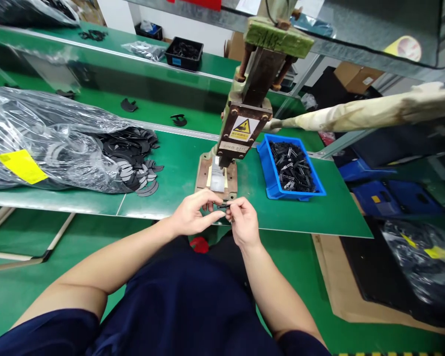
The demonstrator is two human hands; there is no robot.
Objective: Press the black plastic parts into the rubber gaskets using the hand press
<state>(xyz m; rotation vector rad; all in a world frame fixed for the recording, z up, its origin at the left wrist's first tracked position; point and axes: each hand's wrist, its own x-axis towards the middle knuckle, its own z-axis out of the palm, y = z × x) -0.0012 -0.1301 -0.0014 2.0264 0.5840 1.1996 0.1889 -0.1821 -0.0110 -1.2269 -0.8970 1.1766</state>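
Observation:
My left hand (198, 212) and my right hand (244, 221) meet just in front of the hand press. Between their fingertips is a small black part (223, 204), mostly covered by the fingers. My right hand pinches its right end. The left thumb and fingers curl around its other side. Right behind my hands stands the press's base plate (230, 179), with a pale metal fixture (218, 179) on it. Above that fixture hangs the press ram (227, 159).
A blue bin (267, 170) of small black parts is at the right. Leftward lies a clear plastic bag (59, 143), spilling curved black pieces (139, 160) onto the green bench (178, 173). The press's wrapped lever (371, 109) reaches out right. A black bin (176, 60) sits on the back shelf.

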